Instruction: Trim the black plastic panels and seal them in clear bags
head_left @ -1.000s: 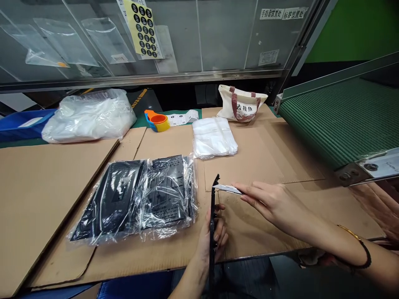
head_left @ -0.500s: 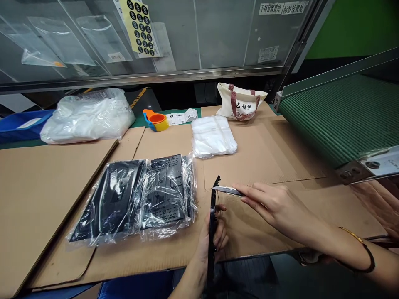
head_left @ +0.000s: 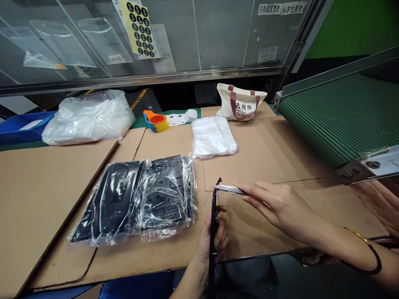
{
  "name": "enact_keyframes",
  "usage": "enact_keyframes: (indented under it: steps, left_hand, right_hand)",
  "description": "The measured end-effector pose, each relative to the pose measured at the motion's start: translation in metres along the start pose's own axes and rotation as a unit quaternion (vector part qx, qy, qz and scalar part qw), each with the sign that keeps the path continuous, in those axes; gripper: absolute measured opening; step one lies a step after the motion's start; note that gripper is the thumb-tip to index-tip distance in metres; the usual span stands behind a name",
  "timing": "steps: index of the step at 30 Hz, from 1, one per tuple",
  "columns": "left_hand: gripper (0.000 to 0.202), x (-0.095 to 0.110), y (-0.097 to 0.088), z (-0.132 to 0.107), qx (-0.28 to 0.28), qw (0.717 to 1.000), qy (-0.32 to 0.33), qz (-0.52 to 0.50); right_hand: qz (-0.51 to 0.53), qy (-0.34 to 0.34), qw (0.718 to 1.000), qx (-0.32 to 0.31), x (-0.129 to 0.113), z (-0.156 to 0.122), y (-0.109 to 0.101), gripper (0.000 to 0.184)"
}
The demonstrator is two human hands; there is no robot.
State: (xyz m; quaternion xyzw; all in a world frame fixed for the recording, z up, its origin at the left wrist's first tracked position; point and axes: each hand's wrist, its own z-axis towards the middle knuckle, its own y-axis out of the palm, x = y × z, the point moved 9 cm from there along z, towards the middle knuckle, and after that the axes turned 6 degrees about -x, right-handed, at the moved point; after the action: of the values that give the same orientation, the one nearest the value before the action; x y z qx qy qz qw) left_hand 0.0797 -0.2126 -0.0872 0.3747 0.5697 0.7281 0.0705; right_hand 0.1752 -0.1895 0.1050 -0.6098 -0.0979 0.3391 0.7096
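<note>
My left hand [head_left: 221, 236] grips a thin black plastic panel [head_left: 213, 232], which stands upright and edge-on to me near the table's front edge. Its broad faces are mostly hidden at this angle. Between the thumb and fingers of my right hand [head_left: 274, 203] is a utility knife [head_left: 230, 189], its blade pointing left. The blade tip touches or nearly touches the panel's upper edge. Left of my hands lie black plastic panels [head_left: 162, 193] in clear plastic wrapping, side by side on the cardboard [head_left: 174, 257].
White plastic bags [head_left: 213, 137] lie stacked behind my hands, with a canvas tote [head_left: 241, 104] further back. Tape rolls [head_left: 158, 122] and a large bag [head_left: 90, 118] are at the back left. A green conveyor belt [head_left: 346, 112] slopes down at the right.
The knife and my right hand have shifted slightly right, and the panel's top edge has moved a little with them. Both hands keep their grip.
</note>
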Motion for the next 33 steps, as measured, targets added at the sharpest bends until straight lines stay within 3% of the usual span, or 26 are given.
enact_keyframes:
  steps: [4,8,11,14,17,20,22,24,26,29,31,33]
  left_hand:
    - [0.038,0.001,-0.006,-0.004,0.088,0.996,0.01,-0.011]
    - [0.037,0.0,-0.009,-0.008,0.168,0.985,0.02,-0.026]
    - [0.036,0.002,-0.013,-0.012,0.219,0.975,0.007,-0.027]
    - [0.036,0.009,-0.012,-0.015,0.274,0.962,0.002,-0.011]
    - [0.04,0.02,0.003,-0.012,0.272,0.962,0.028,0.011]
    - [0.048,0.033,0.017,-0.006,0.258,0.964,0.059,0.027]
    - [0.053,0.042,0.023,0.0,0.252,0.964,0.076,0.038]
    - [0.056,0.052,0.028,0.007,0.248,0.963,0.091,0.05]
    - [0.057,0.061,0.03,0.016,0.249,0.961,0.098,0.064]
    - [0.055,0.066,0.035,0.033,0.23,0.966,0.071,0.094]
    - [0.053,0.064,0.038,0.043,0.203,0.97,0.045,0.124]
    - [0.048,0.064,0.035,0.049,0.191,0.968,0.045,0.155]
  right_hand:
    - [0.025,-0.003,1.0,-0.011,-0.005,-0.002,0.003,0.037]
    - [0.118,-0.024,0.992,-0.038,-0.004,-0.007,0.003,0.035]
    - [0.173,0.082,0.981,0.012,0.043,-0.019,0.005,0.033]
    - [0.118,0.211,0.968,0.069,0.103,-0.046,0.027,0.036]
    - [0.025,0.24,0.968,0.072,0.135,-0.066,0.059,0.041]
    - [-0.026,0.257,0.962,0.094,0.145,-0.077,0.074,0.047]
    - [-0.007,0.265,0.956,0.122,0.145,-0.078,0.072,0.049]
    - [0.102,0.26,0.949,0.148,0.144,-0.073,0.07,0.049]
    - [0.309,0.251,0.903,0.165,0.143,-0.064,0.074,0.054]
    - [0.597,0.248,0.749,0.148,0.135,-0.042,0.092,0.06]
    - [0.682,0.268,0.664,0.149,0.133,-0.028,0.101,0.049]
    - [0.715,0.289,0.608,0.187,0.139,-0.019,0.103,0.039]
